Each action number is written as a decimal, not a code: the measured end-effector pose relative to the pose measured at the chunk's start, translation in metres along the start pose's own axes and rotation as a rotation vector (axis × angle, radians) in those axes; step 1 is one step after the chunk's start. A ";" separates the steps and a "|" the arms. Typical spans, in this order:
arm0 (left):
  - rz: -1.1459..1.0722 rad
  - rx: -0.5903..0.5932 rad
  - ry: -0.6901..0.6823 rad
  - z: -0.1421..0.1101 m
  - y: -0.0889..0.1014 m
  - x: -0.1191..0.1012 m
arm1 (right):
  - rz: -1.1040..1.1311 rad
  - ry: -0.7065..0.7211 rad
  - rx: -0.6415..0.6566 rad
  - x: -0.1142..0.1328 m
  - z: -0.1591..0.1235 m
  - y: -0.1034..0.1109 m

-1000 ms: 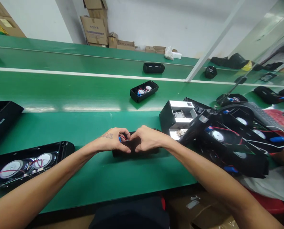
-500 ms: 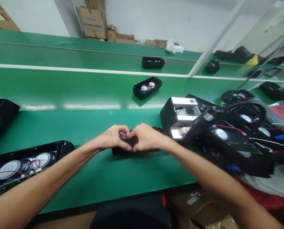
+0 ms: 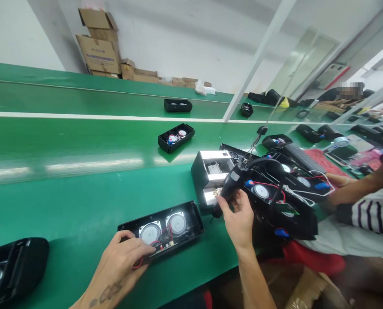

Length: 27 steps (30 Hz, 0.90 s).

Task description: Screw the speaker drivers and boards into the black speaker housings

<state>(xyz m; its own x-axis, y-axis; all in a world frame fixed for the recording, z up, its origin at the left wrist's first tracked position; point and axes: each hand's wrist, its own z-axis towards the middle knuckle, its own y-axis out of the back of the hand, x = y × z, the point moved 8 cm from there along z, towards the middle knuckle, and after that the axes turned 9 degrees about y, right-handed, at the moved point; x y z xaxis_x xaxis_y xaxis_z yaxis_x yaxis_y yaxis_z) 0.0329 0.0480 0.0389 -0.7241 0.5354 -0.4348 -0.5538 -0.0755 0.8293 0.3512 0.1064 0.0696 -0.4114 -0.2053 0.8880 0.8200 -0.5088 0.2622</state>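
In front of me on the green bench lies an open black speaker housing point(image 3: 191, 221), with two round speakers point(image 3: 150, 233) facing up and red wires beside them. My left hand point(image 3: 127, 251) grips its near left edge, fingers over the rim; a thin red wire shows under the fingers. My right hand point(image 3: 239, 216) is closed around a black electric screwdriver point(image 3: 232, 179) that hangs from a cable, its lower end partly hidden. Just left of the screwdriver stands a black and silver screw feeder point(image 3: 197, 180).
Another black housing point(image 3: 20, 268) lies at the left edge. Farther back rest a small open housing point(image 3: 176, 138) and a closed one point(image 3: 177, 105). At right are several wired housings point(image 3: 284, 210) and a co-worker's arm point(image 3: 360, 189). Cardboard boxes point(image 3: 99, 53) stand behind.
My hands were together over the black housing; now they are apart. My right hand has moved right and taken hold of the electric screwdriver. The view has swung to the right.
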 end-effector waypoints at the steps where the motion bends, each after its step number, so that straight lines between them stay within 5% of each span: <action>1: 0.012 -0.003 0.007 0.000 0.000 0.002 | 0.071 0.019 -0.016 -0.003 0.001 -0.002; 6: 0.065 -0.048 -0.002 -0.009 -0.009 0.015 | 0.398 0.086 0.086 0.008 0.005 -0.003; 12: 0.066 -0.062 -0.024 -0.024 -0.029 0.044 | 0.424 0.306 -0.154 0.061 0.047 0.034; 18: 0.038 -0.113 0.053 -0.018 -0.022 0.046 | 0.301 0.334 -0.035 0.063 0.066 0.011; 22: 0.005 -0.075 0.195 -0.007 -0.022 0.039 | 0.339 0.258 0.092 0.069 0.053 0.001; 27: -0.048 -0.087 0.345 -0.001 -0.022 0.028 | 0.662 0.235 0.265 0.109 -0.003 -0.029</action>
<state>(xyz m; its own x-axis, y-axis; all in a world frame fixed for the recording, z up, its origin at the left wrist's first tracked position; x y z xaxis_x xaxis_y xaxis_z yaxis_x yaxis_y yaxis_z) 0.0242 0.0636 0.0082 -0.7841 0.2254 -0.5782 -0.6130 -0.1364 0.7782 0.2814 0.0966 0.1580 0.1511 -0.5865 0.7957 0.9818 -0.0046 -0.1898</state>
